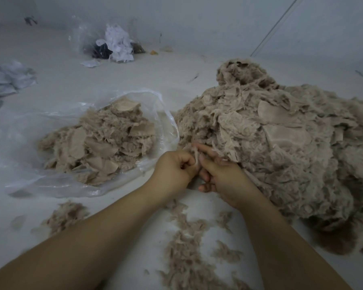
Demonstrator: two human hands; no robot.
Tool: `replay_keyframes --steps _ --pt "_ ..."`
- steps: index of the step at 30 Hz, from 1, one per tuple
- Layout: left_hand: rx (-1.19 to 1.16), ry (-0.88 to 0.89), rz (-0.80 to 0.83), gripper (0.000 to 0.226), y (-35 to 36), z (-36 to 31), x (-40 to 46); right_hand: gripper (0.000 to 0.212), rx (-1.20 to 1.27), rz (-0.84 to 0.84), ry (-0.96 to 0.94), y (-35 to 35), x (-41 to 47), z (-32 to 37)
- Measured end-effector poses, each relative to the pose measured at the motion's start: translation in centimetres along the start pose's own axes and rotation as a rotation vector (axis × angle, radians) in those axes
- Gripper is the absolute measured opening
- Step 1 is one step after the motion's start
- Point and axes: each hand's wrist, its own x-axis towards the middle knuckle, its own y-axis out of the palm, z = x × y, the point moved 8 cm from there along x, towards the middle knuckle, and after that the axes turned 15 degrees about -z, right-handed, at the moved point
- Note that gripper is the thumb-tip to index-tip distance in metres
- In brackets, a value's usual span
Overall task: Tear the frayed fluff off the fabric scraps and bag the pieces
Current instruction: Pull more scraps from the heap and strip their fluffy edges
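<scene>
My left hand [174,168] and right hand [220,174] both pinch one scrap [196,155] at pile [281,143] edge, so fluff can tear off. Bag [161,114] lies open just beside, ready for clean pieces

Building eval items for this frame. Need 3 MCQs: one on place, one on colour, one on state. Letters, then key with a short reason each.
1. Where does the clear plastic bag of scraps lie?
A. Left of the big scrap heap
B. On top of the heap
C. Behind the heap

2. What colour are the scraps in the heap?
A. Dark blue
B. Beige-tan
C. Bright red

3. What are the hands doing?
A. Both lie flat on the floor
B. Both pinch a bit of scrap between them
C. One lifts the bag

Key: 1 A, the bag sits left of the heap, edges meeting. 2 B, the whole pile is beige-tan. 3 B, left hand and right hand meet at the heap's near edge, fingers closed on the fluffy bit.
</scene>
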Motion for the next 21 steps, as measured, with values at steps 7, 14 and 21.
replay_keyframes --steps 7,14,21 --pt "-0.111 -0.139 -0.093 0.020 -2.0 0.7 -1.6 0.021 0.038 -0.080 0.076 -0.3 0.1 -0.3" --pt "0.006 -0.137 -0.085 0.019 -1.5 0.6 -2.3 0.024 -0.067 -0.009 -0.024 0.1 -0.6 0.2" --pt "-0.080 -0.326 0.312 0.020 0.4 1.5 -5.2 0.034 0.035 -0.005 0.003 0.1 -0.5 0.1"
